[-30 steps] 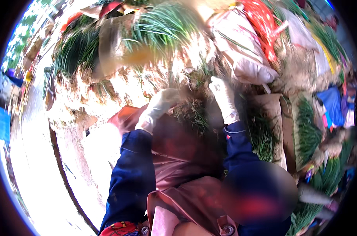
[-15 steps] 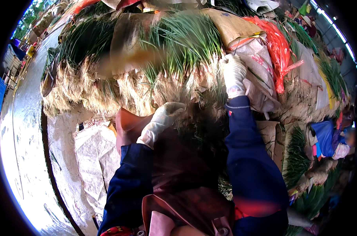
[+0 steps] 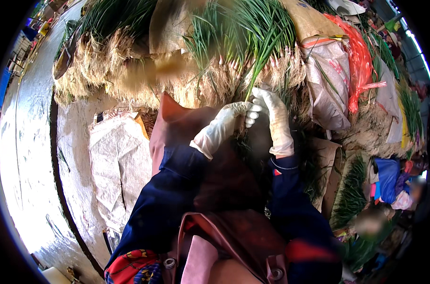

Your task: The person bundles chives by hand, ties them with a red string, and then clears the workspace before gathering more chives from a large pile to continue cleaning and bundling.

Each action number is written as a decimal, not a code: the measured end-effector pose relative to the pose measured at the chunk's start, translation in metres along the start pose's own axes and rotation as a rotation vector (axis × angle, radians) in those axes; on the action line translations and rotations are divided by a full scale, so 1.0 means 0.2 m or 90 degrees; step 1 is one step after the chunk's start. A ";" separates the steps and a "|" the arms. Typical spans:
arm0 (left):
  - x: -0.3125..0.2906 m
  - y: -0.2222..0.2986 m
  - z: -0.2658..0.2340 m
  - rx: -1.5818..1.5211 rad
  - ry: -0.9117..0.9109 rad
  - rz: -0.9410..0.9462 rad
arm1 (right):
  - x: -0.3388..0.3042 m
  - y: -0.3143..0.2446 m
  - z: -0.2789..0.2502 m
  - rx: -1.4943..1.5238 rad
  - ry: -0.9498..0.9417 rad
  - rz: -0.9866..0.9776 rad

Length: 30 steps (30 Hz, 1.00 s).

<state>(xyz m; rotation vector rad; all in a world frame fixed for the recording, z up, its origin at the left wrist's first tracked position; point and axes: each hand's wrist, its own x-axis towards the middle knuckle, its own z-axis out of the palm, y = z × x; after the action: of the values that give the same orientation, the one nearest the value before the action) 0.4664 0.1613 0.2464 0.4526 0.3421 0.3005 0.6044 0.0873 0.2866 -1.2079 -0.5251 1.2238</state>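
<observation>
In front of my body my two hands, in white gloves, meet at the lower end of a spring onion [image 3: 260, 71]. Its long green leaves lean up over the heap. My left hand [image 3: 229, 124] is closed round its base, which the fingers hide. The right hand's [image 3: 275, 118] bent fingers pinch at the same end, touching the left fingertips. Just beyond lies a heap of spring onions [image 3: 272, 23], green tops pointing away and pale, stringy roots [image 3: 177, 83] toward me.
A brown sack [image 3: 302, 19], a whitish sack [image 3: 326, 80] and red-orange plastic strips [image 3: 359, 61] border the heap on the right. At left, a pale flattened sack [image 3: 115, 161] lies on the concrete [image 3: 77, 156]. More greens [image 3: 352, 189] are at the right. A brown apron [image 3: 224, 170] covers my lap.
My right hand has come back from the heap toward me, and the left has moved right to meet it. A spring onion is now held between them. The view has shifted.
</observation>
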 end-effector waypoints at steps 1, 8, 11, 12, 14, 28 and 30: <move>-0.03 -0.02 -0.02 -0.067 -0.094 -0.037 | 0.02 -0.02 0.02 0.041 -0.073 0.053; -0.19 -0.12 0.01 -0.062 0.009 0.010 | 0.10 0.05 0.07 -0.141 -0.128 0.039; -0.20 -0.12 0.10 -0.113 0.120 0.024 | 0.14 0.13 -0.02 -0.339 -0.108 -0.095; -0.25 -0.12 0.11 -0.193 0.083 0.002 | 0.11 0.12 0.00 -0.277 -0.116 -0.032; -0.27 -0.14 0.09 -0.298 -0.064 -0.017 | 0.03 0.07 0.03 -0.173 -0.119 -0.001; -0.48 0.26 0.19 -0.276 0.017 0.314 | 0.08 -0.05 -0.36 -1.162 0.140 0.104; -0.28 0.31 0.09 -0.228 -0.146 0.264 | 0.25 -0.11 -0.37 -1.041 0.268 -0.491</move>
<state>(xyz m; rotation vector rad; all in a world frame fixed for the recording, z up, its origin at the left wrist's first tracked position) 0.4095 0.1873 0.3051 0.1963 -0.0374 0.6937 0.6922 0.1053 0.2676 -2.1416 -1.5888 -0.3985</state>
